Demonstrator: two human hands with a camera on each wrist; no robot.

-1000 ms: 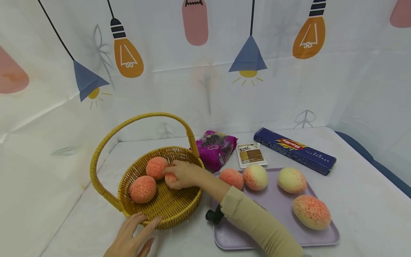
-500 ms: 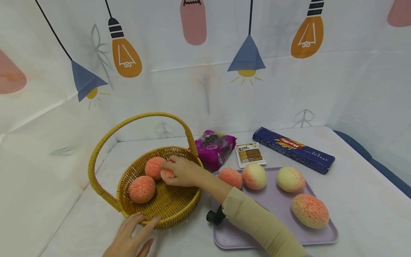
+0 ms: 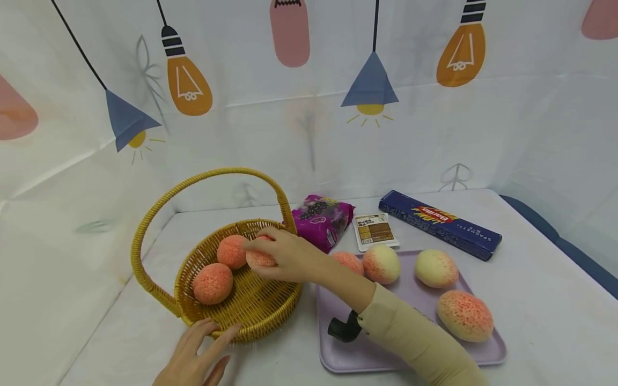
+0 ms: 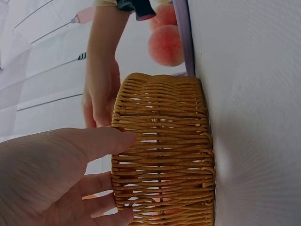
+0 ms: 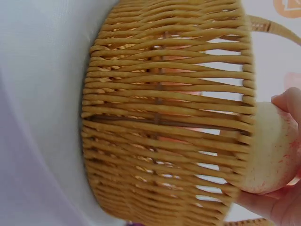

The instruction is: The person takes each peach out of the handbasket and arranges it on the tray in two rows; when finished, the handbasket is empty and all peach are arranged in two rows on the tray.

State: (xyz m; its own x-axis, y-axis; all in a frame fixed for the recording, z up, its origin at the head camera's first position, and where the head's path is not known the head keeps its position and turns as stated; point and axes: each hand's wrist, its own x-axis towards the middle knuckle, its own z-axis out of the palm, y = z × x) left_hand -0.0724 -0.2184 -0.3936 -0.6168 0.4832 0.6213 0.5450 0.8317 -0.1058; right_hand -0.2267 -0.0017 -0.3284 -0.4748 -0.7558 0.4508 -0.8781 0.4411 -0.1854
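On my feed the leftmost thing is the yellow wicker basket (image 3: 263, 328), standing on a white table (image 3: 289, 364) under its arching handle (image 3: 236, 171); I take every place from it. At its near rim is the left hand (image 3: 190, 351), fingers spread wide and touching the weave (the left wrist view has the thumb (image 4: 106, 141) lying against the outside). In the basket's left half lie two reddish peaches — a nearer peach (image 3: 213, 284) and, just behind it, a farther peach (image 3: 231, 252). Over the basket's right half comes the held peach (image 3: 260, 259): the right hand (image 3: 287, 257) has fingers and thumb curled around it. The right wrist view shows its pale side level with the rim; whether it touches the wicker I can't tell. Behind the basket's right side sits a purple bag (image 3: 323, 220). Right of the basket, apart from it, a lilac tray (image 3: 347, 356) carries four more — a red peach (image 3: 350, 262) and a two-tone peach (image 3: 381, 265) nearer the basket, a cream peach (image 3: 436, 268) and a speckled peach (image 3: 465, 316) farther off. Behind the tray lie a small packet (image 3: 376, 231) and, farther right from the basket, a blue spaghetti box (image 3: 439, 225).
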